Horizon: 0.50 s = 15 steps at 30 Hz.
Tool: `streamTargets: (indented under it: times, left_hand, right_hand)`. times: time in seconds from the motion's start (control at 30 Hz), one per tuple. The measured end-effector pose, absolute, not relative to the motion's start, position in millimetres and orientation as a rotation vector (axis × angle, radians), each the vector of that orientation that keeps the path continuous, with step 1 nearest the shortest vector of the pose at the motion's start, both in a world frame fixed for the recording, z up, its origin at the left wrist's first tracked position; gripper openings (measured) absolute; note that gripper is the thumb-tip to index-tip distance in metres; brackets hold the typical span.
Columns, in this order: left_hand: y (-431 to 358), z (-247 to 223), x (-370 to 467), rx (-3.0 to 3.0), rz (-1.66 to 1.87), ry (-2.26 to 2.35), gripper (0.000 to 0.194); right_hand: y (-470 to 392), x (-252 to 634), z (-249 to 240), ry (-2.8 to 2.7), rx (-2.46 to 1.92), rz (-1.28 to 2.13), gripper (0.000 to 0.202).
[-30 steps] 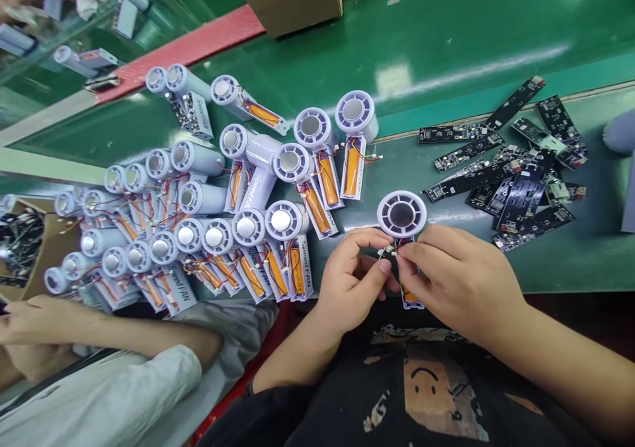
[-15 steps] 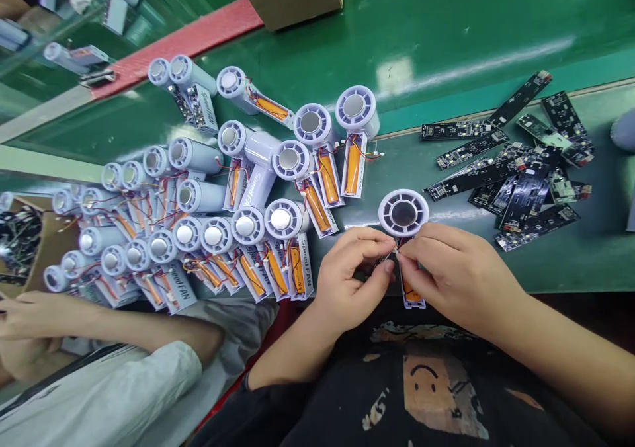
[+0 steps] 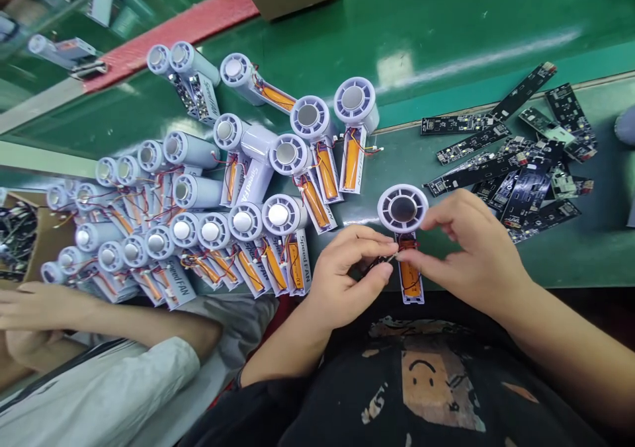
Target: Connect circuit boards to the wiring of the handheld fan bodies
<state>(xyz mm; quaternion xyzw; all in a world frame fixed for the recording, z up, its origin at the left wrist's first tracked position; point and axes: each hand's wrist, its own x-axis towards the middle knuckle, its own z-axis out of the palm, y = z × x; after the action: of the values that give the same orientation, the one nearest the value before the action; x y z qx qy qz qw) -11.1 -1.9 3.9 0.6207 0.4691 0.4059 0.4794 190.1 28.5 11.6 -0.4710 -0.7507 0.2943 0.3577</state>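
The right hand [image 3: 471, 255] has changed the most: half a second ago its finger and thumb were pinched together by the left hand [image 3: 347, 272], and now they are spread wide apart. Its pointer finger is up by the round head of the fan [image 3: 407, 241], and its thumb is near the left fingertips; I can't tell if the thumb touches anything. The left hand is much the same, with its finger and thumb pinching a small dark part [image 3: 381, 260] that is mostly hidden. The fan is between the two hands, at the near edge of the green table [image 3: 387, 162], with its bottom end poking past the edge. More of its orange battery [image 3: 411, 280] shows now. The other fans [image 3: 213, 229] on the left and the black circuit boards [image 3: 526, 169] on the right lie as before.
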Motion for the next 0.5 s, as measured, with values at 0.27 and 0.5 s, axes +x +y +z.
streamTargets:
  times: [0.27,0.5]
  left_hand:
    - [-33.5,20.0,-12.4,1.523,0.805,0.899,0.067]
    - [5.2,4.3,-9.3,1.901,0.71,1.083,0.051]
  right_hand:
    - [-3.6,193.7,25.5,-1.949,-1.398,1.56,0.03]
    - [-6.9,197.4,16.2,-0.938,-1.169,2.359,0.035]
